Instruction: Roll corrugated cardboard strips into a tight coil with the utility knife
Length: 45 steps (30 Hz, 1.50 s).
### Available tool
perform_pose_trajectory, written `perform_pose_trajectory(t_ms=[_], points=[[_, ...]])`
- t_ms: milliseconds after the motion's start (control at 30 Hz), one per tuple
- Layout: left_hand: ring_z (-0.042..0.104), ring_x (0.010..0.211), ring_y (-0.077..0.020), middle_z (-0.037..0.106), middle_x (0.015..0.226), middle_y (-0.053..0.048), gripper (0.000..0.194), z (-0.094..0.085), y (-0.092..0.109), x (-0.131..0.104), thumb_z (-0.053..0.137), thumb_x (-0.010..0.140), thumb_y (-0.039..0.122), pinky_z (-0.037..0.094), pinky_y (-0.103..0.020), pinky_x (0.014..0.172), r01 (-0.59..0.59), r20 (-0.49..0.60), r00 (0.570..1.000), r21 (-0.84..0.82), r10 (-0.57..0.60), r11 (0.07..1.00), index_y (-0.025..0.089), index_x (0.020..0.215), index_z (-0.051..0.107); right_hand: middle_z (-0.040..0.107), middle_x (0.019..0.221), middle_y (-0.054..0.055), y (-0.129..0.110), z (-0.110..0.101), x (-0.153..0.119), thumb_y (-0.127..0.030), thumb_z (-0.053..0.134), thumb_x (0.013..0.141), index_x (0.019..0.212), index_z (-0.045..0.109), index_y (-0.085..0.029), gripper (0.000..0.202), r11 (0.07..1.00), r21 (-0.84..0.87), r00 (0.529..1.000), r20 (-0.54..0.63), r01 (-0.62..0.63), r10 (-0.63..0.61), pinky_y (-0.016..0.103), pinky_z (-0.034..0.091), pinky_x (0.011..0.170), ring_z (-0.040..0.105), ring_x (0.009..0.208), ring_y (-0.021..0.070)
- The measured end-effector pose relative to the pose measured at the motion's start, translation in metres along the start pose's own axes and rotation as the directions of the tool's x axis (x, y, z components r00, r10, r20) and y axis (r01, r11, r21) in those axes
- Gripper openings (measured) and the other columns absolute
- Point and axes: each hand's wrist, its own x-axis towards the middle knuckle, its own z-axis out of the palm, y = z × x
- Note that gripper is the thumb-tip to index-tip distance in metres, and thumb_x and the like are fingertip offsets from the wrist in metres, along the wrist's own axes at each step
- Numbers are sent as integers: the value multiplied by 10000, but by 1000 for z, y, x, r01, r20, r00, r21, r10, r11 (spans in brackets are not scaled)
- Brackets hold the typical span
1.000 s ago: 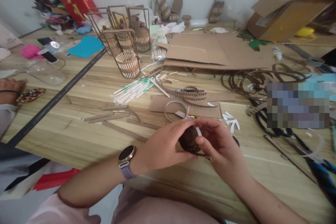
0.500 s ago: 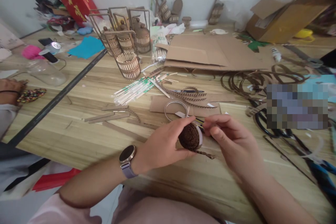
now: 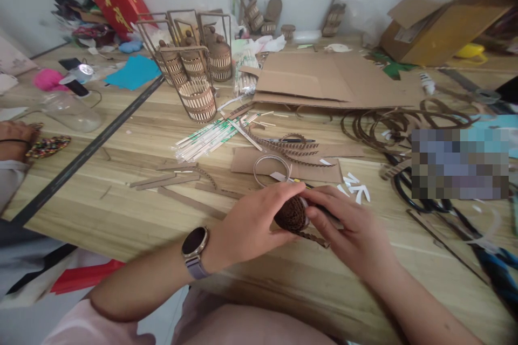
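Note:
My left hand (image 3: 251,221), with a watch on its wrist, is closed around a tight brown coil of corrugated cardboard strip (image 3: 290,214). The strip's loose end (image 3: 318,239) sticks out at the lower right. My right hand (image 3: 350,223) presses its fingers against the coil's right side, largely covering a pale band there. Something dark shows beneath its fingers; I cannot make out what. Just beyond the hands lie a tape ring (image 3: 256,172) and a partly hidden yellow and black tool (image 3: 309,185). Small white paper bits (image 3: 358,190) lie beyond my right hand.
Wrapped sticks (image 3: 206,137) and corrugated strips (image 3: 295,149) lie ahead. Small stick baskets (image 3: 197,101) stand at the back left, flat cardboard (image 3: 303,78) behind. Scissors (image 3: 408,186) and curled strips (image 3: 364,126) are at right. Another person's hand (image 3: 16,137) rests at far left.
My right hand has moved left and down onto the coil's right side, its fingers now touching it. The white paper bits it covered are now visible. My left hand keeps its hold.

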Motion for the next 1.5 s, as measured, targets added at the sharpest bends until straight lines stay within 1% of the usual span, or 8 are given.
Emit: perform_pose_trajectory(t_ms=[100, 267, 433, 667, 900, 1033, 1200, 1500], points=[[565, 1258, -258, 568, 1375, -90, 574, -2, 1, 2, 694, 859, 205, 488, -406, 1052, -40, 34, 999, 15, 40, 999, 247, 1375, 444, 760, 939, 59, 2, -2, 1, -297, 580, 921, 1023, 743, -274, 194, 998, 46, 999, 2, -43, 43, 301, 560, 672, 711, 821, 206], [574, 1241, -256, 585, 1330, -86, 521, -3, 1, 5, 696, 851, 194, 501, -393, 1031, 7, 6, 1000, 47, -7, 999, 234, 1324, 480, 749, 760, 15, 1, -3, -2, -352, 653, 858, 831, 740, -258, 132, 971, 39, 959, -156, -236, 239, 293, 542, 615, 687, 673, 183], [570, 1251, -257, 564, 1355, -85, 496, -1, 0, 4, 658, 867, 161, 504, -397, 1031, 55, -21, 998, 79, -54, 995, 244, 1319, 473, 737, 668, 2, -7, 2, -3, -327, 656, 827, 773, 735, -254, 120, 957, 8, 953, -93, -288, 288, 267, 509, 498, 663, 559, 169], [586, 1227, -272, 566, 1343, -89, 517, -1, 0, 4, 671, 861, 166, 523, -422, 1008, 67, -12, 998, 107, -66, 992, 251, 1324, 458, 735, 663, -12, -8, 3, -4, -301, 660, 832, 783, 723, -265, 88, 976, -43, 974, -94, -212, 208, 269, 528, 538, 655, 556, 155], [597, 1209, -274, 571, 1338, -84, 517, -1, 0, 3, 678, 859, 175, 528, -423, 995, 83, -9, 997, 96, -82, 992, 263, 1317, 457, 734, 647, -15, -7, 5, -7, -325, 646, 839, 791, 737, -265, 119, 964, -69, 965, -81, -256, 250, 269, 522, 525, 661, 544, 156], [603, 1195, -286, 574, 1331, -95, 530, 0, 0, 3, 700, 846, 185, 541, -431, 971, 92, -7, 996, 110, -92, 990, 238, 1317, 464, 729, 642, -24, -7, 7, -8, -307, 647, 839, 792, 736, -270, 107, 968, -60, 968, -81, -242, 237, 271, 517, 532, 659, 547, 155], [606, 1190, -280, 580, 1322, -89, 527, 1, 0, 1, 694, 853, 202, 539, -424, 969, 104, -4, 995, 101, -104, 989, 255, 1324, 462, 737, 674, -17, -8, 8, -9, -303, 649, 840, 786, 731, -269, 103, 966, -63, 966, -82, -249, 244, 276, 515, 536, 663, 570, 161], [621, 1152, -273, 605, 1263, -86, 530, 4, -2, 1, 702, 844, 184, 545, -392, 936, 97, -4, 995, 82, -97, 992, 237, 1315, 466, 716, 683, -6, -4, 14, -11, -254, 625, 847, 794, 707, -260, 98, 981, -56, 977, -124, -183, 175, 301, 526, 602, 661, 626, 174]])
